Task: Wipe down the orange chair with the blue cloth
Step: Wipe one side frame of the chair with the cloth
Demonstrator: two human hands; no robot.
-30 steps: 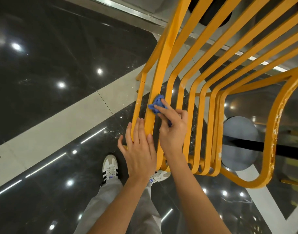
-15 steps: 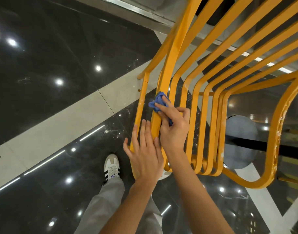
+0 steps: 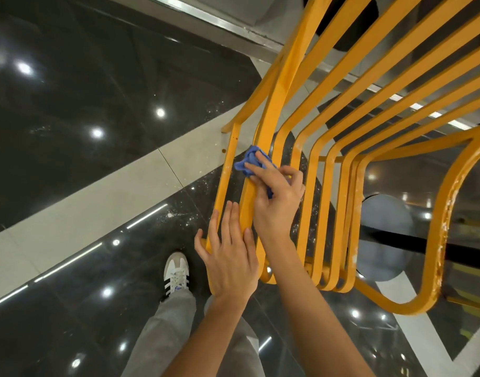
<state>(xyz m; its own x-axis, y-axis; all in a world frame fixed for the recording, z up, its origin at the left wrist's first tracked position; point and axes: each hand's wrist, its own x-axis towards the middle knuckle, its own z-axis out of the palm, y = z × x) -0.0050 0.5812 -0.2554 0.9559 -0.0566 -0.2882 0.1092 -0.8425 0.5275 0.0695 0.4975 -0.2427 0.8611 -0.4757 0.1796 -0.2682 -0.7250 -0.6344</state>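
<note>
Right hand (image 3: pixel 275 197) grip pressing blue cloth (image 3: pixel 251 160) slightly higher up orange chair (image 3: pixel 274 110).

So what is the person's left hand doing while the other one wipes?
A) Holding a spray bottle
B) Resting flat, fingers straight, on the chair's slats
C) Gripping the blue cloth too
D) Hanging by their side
B: the left hand lies open with straight fingers on the orange chair slats, while the right hand presses the blue cloth against a slat just above it.
</note>
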